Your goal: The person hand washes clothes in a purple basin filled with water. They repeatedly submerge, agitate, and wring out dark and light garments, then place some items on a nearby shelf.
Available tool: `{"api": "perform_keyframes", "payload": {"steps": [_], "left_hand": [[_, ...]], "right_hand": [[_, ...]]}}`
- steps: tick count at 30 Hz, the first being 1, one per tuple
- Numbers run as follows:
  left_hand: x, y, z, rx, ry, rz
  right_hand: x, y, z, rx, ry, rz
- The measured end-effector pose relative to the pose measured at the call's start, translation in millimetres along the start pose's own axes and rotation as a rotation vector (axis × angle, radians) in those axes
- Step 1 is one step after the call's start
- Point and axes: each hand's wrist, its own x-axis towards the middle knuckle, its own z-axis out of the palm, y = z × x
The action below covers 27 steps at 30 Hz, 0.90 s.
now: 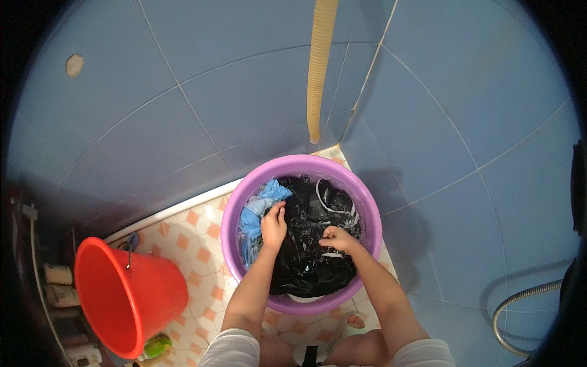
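Note:
A round purple plastic basin stands on the floor before me, holding water and wet clothes. Soaked black fabric fills most of it. Along its left side lies blue cloth. A pale cord or strap loops over the dark fabric at the upper right. My left hand is at the border of the blue and black cloth; its palm side is hidden, so any grip is unclear. My right hand is just over the black fabric, fingers bent and apart, with nothing visible between them.
To the left, a red bucket lies tipped on the patterned tile floor, a green packet beside it. A ribbed beige hose hangs behind the basin. Blue tiled walls meet in the corner. At right is a flexible metal hose.

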Motion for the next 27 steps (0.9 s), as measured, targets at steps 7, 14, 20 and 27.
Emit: {"api": "perform_keyframes", "payload": {"steps": [7, 14, 20, 27], "left_hand": [[18.6, 46.7, -8.2, -0.191, 0.061, 0.06], [-24.9, -2.9, -1.5, 0.185, -0.132, 0.019], [-39.3, -6.3, -3.9, 0.635, -0.297, -0.094], [-22.6, -16.8, -7.5, 0.52, -0.433, -0.163]], "right_hand": [[-12.4, -41.0, -25.9, 0.114, 0.381, -0.496], [11.0, -40.1, 18.8, -0.491, 0.204, -0.045], [-9.6, -18.1, 57.1, -0.715, 0.192, 0.04], [-25.0, -59.6, 30.1, -0.822, 0.319, 0.067]]}}
